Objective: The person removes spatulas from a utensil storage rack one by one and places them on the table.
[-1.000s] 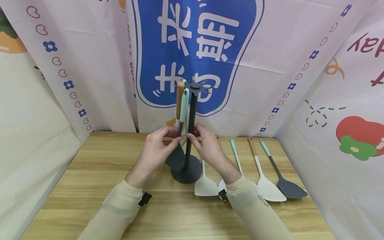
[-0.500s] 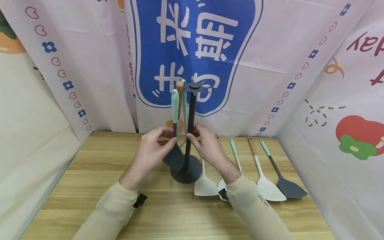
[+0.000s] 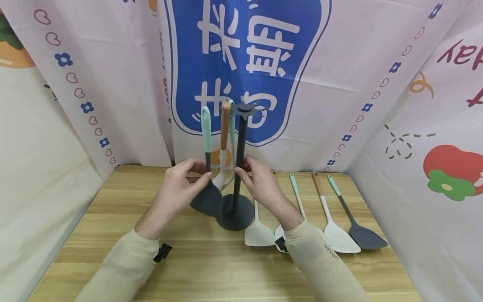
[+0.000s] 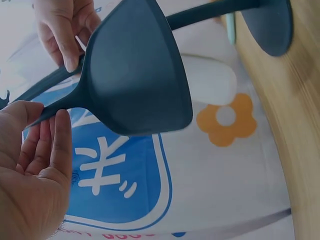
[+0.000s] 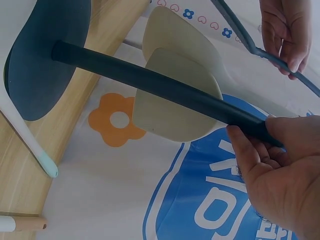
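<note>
My left hand [image 3: 174, 188] pinches the neck of a dark spatula [image 3: 207, 200] with a mint handle, held upright left of the utensil stand. In the left wrist view the wide blade of the spatula [image 4: 137, 70] faces the camera. With thumb and fingers, my right hand [image 3: 263, 183] holds the pole of the dark stand [image 3: 235, 216], which has a round base and a hooked top. From its left side hang a white spatula with a wooden handle [image 3: 225, 126] and another with a mint handle [image 3: 232, 126]; their pale blades [image 5: 175, 100] overlap in the right wrist view.
Right of the stand, several spatulas lie in a row on the wooden table [image 3: 113, 218]: a pale one [image 3: 259, 235], a white one with a wooden handle [image 3: 337, 237], and a dark one [image 3: 364, 237] farthest right. A printed curtain [image 3: 339, 50] stands right behind the table.
The left hand has drawn the dark spatula leftward, away from the stand and past the hanging wooden-handled one. My right hand stays on the pole.
</note>
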Motion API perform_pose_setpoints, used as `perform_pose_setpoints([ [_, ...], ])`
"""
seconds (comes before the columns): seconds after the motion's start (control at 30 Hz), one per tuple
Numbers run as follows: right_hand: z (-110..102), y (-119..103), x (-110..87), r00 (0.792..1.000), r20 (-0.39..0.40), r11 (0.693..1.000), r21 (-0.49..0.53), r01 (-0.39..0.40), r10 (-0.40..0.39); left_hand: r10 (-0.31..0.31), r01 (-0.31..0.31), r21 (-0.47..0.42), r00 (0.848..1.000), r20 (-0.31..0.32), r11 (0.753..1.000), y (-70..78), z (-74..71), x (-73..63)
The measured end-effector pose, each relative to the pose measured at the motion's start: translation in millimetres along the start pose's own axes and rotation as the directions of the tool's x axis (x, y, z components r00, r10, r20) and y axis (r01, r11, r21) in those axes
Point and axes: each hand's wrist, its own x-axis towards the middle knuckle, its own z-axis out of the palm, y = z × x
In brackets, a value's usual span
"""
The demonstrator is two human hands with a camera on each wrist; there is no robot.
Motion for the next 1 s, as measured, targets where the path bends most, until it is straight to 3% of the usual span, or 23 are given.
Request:
perform_pose_setpoints([
  [0.23, 0, 0, 0.7, 1.0, 0.007, 1.0, 0.007, -0.008, 0.008, -0.024, 0.023, 0.027, 0.999, 0.034, 0.999, -10.1, -9.7, 0.4],
  [0.53, -1, 0, 0.3, 1.0, 0.007, 1.0, 0.006, -0.008, 0.008, -0.107, 0.098, 0.094, 0.989, 0.102, 0.991, -27.7, -13.6, -2.1],
  [0.87, 0, 1, 0.5, 1.0, 0.006, 1.0, 0.009, -0.001, 0.001, -0.203, 0.187, 0.099, 0.961, 0.188, 0.977, -54.5, -12.2, -2.4],
  [1.0, 0, 1, 0.5, 1.0, 0.0, 1.0, 0.008, 0.002, -0.002, -0.213, 0.206, 0.053, 0.95, 0.229, 0.977, -66.5, -10.0, -3.4],
])
